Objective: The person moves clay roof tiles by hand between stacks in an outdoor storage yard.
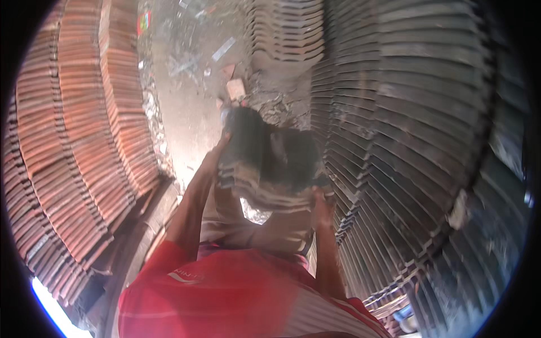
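A small stack of dark grey, wavy roof tiles (pixel 276 149) is held in front of my body, its layered edges facing me. My left hand (pixel 225 142) grips the stack's left side, its fingers mostly hidden by the tiles. At the near right corner, my right hand (pixel 322 198) is closed on the same stack. The tiles look slightly smeared by motion. Close to my right hand rises a tall wall of stacked grey roof tiles (pixel 417 135).
Rows of stacked reddish roof tiles (pixel 81 118) line the left side. Another pile of wavy tiles (pixel 286 31) stands ahead. Broken pieces, including a pinkish brick fragment (pixel 235 89), and litter lie on the dusty floor (pixel 183 112) between the stacks.
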A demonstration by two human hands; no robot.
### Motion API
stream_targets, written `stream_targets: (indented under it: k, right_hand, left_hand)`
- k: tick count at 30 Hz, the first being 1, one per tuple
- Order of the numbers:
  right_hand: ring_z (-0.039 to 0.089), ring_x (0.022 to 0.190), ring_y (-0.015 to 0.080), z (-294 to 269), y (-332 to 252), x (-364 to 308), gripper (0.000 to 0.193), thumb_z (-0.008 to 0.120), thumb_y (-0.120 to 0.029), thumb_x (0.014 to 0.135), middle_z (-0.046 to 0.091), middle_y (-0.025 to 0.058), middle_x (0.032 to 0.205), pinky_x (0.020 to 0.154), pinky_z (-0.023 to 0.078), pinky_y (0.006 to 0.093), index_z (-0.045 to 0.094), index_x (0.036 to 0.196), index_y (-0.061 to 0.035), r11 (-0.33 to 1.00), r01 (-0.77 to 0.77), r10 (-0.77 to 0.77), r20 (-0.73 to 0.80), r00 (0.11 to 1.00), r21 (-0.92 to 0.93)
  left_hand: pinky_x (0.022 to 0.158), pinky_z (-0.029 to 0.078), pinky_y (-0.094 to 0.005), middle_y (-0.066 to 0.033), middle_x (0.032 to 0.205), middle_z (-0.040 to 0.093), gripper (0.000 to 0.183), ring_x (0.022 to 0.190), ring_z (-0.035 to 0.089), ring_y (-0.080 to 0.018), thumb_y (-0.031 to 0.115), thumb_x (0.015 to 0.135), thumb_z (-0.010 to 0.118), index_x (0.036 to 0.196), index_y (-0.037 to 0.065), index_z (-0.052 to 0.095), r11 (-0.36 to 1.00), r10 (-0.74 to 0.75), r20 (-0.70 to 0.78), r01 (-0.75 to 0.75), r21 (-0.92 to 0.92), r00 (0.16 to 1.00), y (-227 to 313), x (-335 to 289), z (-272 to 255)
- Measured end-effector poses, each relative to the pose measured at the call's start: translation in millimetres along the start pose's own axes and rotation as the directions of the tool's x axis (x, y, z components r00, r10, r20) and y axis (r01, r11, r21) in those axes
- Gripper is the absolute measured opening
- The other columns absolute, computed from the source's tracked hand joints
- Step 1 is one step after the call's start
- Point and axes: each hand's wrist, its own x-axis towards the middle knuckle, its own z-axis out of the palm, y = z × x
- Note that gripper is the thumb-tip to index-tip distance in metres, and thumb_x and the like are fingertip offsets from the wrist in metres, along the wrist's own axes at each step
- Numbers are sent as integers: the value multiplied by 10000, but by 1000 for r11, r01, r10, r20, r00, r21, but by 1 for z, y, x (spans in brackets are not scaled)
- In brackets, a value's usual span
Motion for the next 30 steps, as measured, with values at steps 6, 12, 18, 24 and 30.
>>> stream_targets:
  k: [6, 12, 18, 24, 30]
  right_hand:
    - [691, 886, 249, -41, 41, -142, 488, 686, -276, 859, 720, 143, 949, 802, 537, 392, 607, 1183, 80, 982, 37, -24, -69, 997, 187]
    - [695, 874, 226, -87, 61, -284, 436, 666, -264, 850, 714, 155, 890, 792, 540, 382, 619, 1163, 36, 950, 259, -230, -167, 959, 174]
    - [687, 844, 184, -146, 68, -436, 380, 658, -261, 863, 720, 121, 863, 805, 535, 340, 648, 1083, 48, 935, 324, -243, -409, 880, 141]
    - [632, 799, 138, -235, 54, -538, 459, 671, -381, 866, 711, 80, 851, 740, 501, 315, 683, 1037, 44, 917, 370, -378, -616, 691, -148]
    - [614, 841, 138, -331, 31, -574, 482, 663, -395, 896, 697, 60, 899, 810, 485, 307, 675, 1119, 32, 891, 318, -455, -654, 604, -325]
  left_hand:
    - [995, 512, -463, -141, 1361, 557, 644, 1192, 583, -311, 493, 977, 549, 1461, 86, 424, 996, 67, 301, -83, 42, 951, -54, -126, -41]
    - [1064, 445, -446, -145, 1423, 498, 587, 1267, 523, -270, 442, 1043, 417, 1464, 36, 369, 738, 188, 791, -615, 277, 582, -89, -171, -84]
    - [1109, 389, -397, -125, 1431, 485, 523, 1258, 519, -222, 372, 1089, 319, 1477, 21, 326, 729, 70, 891, -633, 261, 449, -119, -278, -45]
    - [823, 339, -320, -62, 1217, 555, 510, 968, 511, -149, 488, 1035, 367, 1335, 83, 441, 915, -126, 901, -302, 267, 415, -192, -346, 34]
    - [480, 279, -229, 14, 960, 640, 532, 620, 502, -61, 628, 970, 425, 1165, 157, 579, 922, -375, 853, 48, 385, 362, -253, -392, 140]
